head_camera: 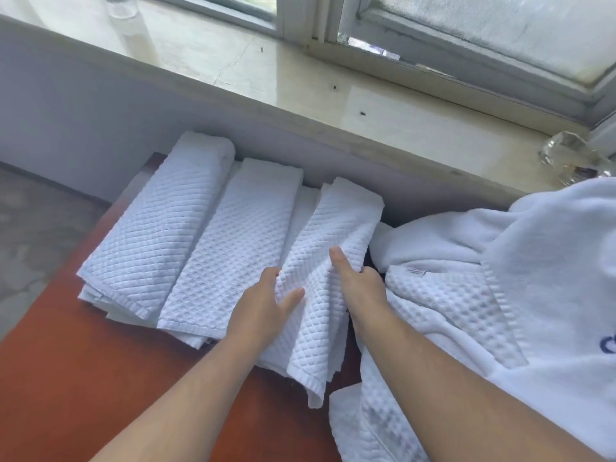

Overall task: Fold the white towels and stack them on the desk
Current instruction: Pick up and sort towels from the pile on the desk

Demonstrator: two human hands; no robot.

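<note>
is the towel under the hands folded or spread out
Folded: the towel is a narrow strip lying beside two others, layered edges at its near end. Both hands, left hand and right hand, grip it.

Both bare forearms outstretched, left grip (263,296) and right grip (358,281) each pinching cloth, thumbs up.

A stone sill (300,78) is running across the far side, its surface cracked and carrying a few dark specks. A clear bottle (128,23) is standing on it at the far left, and a glass piece (566,155) is sitting on it at the far right. Behind the sill, a window frame (320,25) is holding frosted panes. A grey floor (36,228) is showing at the left.
</note>
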